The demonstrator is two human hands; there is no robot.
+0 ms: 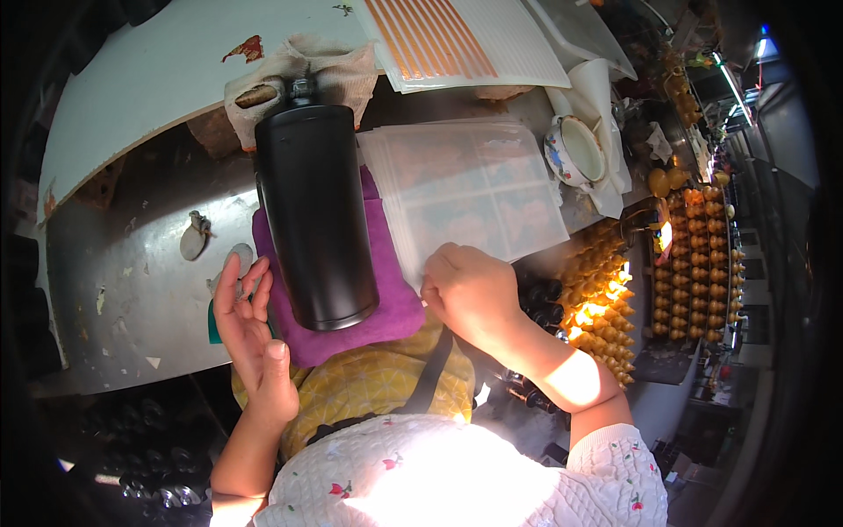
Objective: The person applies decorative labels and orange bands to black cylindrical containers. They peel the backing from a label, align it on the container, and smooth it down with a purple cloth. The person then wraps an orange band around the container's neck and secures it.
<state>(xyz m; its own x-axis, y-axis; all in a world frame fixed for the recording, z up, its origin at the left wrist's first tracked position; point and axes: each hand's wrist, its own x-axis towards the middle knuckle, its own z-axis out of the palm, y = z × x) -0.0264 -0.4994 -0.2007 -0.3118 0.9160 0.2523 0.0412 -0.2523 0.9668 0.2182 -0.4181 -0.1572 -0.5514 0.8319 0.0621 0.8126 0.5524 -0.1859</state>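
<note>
A matte black bottle (316,220) lies on a folded purple cloth (391,303), its neck pointing away from me toward a crumpled off-white cloth (342,79). Left of its base, my left hand (250,338) is raised with palm up and fingers apart, holding nothing. Just right of the bottle lies a stack of translucent sheets (465,189) with faint coloured prints in panels. My right hand (474,290) is closed at the near edge of this stack, fingers curled together. What its fingertips pinch, if anything, is hidden.
A small tied grey pouch (194,237) sits on the metal table (140,299). Sheets with orange stripes (430,39) lie on the white board at the back. An enamel cup (575,151) stands beyond the stack. Racks of shiny gold parts (694,263) stand at right.
</note>
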